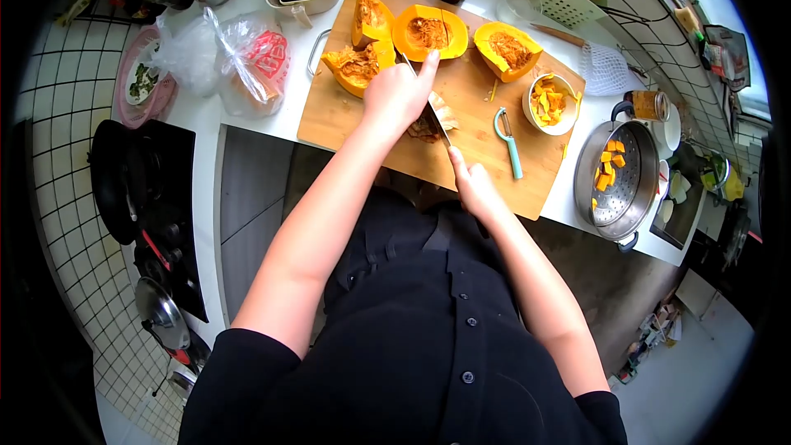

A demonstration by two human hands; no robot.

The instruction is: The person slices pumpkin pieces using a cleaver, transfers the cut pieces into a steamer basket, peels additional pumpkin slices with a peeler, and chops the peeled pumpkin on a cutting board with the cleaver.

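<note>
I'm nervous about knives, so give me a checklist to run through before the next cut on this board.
1. Knife grip: ok, the right hand has the handle.
2. Left hand well away from the blade: not ok, it is right beside it.
3. Left hand's hold on the work: cannot tell, the hand hides what it presses.
4. Peeler out of the blade's way: ok, it lies to the right on the cutting board.
5. Room in the perforated pot: ok, the orange cubes leave much of its base bare.
</note>
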